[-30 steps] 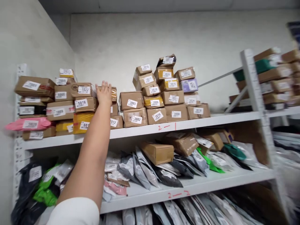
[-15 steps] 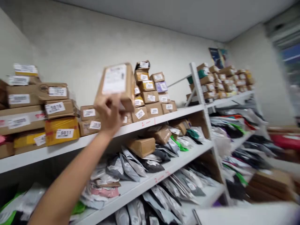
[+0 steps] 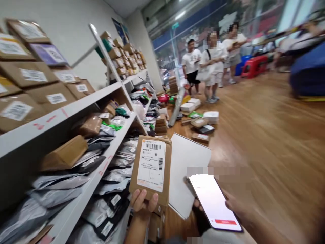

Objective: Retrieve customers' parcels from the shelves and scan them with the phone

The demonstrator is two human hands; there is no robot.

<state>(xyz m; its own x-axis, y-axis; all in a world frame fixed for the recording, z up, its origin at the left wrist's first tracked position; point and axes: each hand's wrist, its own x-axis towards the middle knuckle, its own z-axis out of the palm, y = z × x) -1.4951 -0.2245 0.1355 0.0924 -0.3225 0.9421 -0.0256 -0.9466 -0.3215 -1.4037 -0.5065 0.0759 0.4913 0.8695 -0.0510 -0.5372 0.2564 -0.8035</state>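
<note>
My left hand (image 3: 143, 202) grips a small brown cardboard parcel (image 3: 151, 168) from below, thumb and fingers on its lower edge. The parcel's white shipping label with a barcode faces me. My right hand (image 3: 235, 207) holds a smartphone (image 3: 214, 202) with a lit white screen, tilted beside the parcel. Both are held low in front of me, next to the shelving. A flat white board (image 3: 185, 169) leans just behind the parcel and phone.
White metal shelves (image 3: 76, 108) run along the left, with labelled brown boxes above and grey and black mailer bags (image 3: 63, 183) below. Parcels (image 3: 200, 123) lie scattered on the wooden floor (image 3: 274, 142). Three people (image 3: 212, 61) stand at the far end.
My left hand took a parcel off the top shelf and brought it down in front of me. My view swung right toward the room, and my right hand with the phone came into view.
</note>
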